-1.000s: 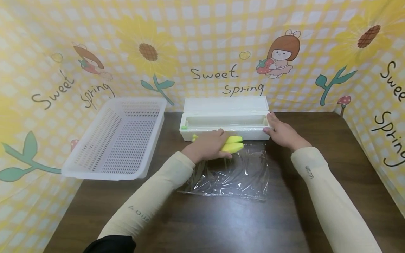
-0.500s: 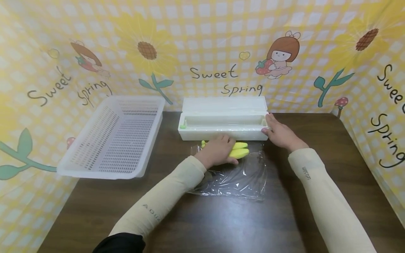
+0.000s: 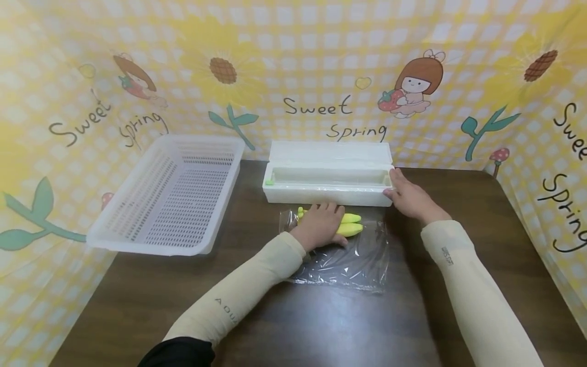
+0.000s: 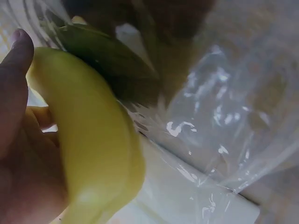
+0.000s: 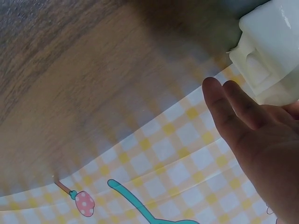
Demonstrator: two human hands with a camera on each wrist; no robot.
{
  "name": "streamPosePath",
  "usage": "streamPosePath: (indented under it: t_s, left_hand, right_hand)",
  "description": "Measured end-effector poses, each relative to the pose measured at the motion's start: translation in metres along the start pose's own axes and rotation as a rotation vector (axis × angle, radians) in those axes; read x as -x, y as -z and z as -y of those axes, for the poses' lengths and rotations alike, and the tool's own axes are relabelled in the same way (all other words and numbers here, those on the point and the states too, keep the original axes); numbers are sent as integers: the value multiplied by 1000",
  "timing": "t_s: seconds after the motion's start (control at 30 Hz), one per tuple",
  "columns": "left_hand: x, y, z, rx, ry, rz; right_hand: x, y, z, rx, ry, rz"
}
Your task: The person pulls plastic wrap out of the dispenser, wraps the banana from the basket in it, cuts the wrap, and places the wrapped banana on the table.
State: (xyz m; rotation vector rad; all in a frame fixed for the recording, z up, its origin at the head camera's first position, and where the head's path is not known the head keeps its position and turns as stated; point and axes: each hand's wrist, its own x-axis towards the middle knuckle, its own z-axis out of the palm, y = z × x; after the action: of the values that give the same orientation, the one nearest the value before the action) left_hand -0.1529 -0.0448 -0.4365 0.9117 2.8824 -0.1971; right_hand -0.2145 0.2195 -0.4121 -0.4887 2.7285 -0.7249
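Observation:
A small bunch of yellow bananas (image 3: 350, 229) with greenish tips lies over a sheet of clear cling film (image 3: 344, 265). My left hand (image 3: 318, 227) grips the bunch from above, covering its middle. Close up in the left wrist view, one banana (image 4: 93, 135) shows with the thumb and fingers around it and shiny film beside it. Behind the film is a long white cling film box (image 3: 327, 196), its lid (image 3: 330, 152) raised. My right hand (image 3: 410, 196) rests against the box's right end, fingers straight; the right wrist view shows the fingertips beside that end.
A white perforated plastic basket (image 3: 211, 244) stands on the left of the brown wooden table (image 3: 357, 331). A yellow checked cloth (image 3: 312, 51) with printed flowers hangs behind and at both sides. One small green tab (image 3: 269, 182) sits at the box's left end.
My left hand has drawn the bananas away from the box front, toward me and slightly right, over the film. The right hand has stayed at the box's end.

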Motion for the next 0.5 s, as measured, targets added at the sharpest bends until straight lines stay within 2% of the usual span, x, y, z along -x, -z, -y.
streamPosePath:
  t_s: [0.27, 0.5]
  left_hand:
    - [8, 8, 1, 27, -10, -2]
    - [29, 25, 11, 119, -65, -59]
  right_hand:
    - [1, -3, 1, -2, 4, -13]
    - [2, -3, 2, 3, -11, -15]
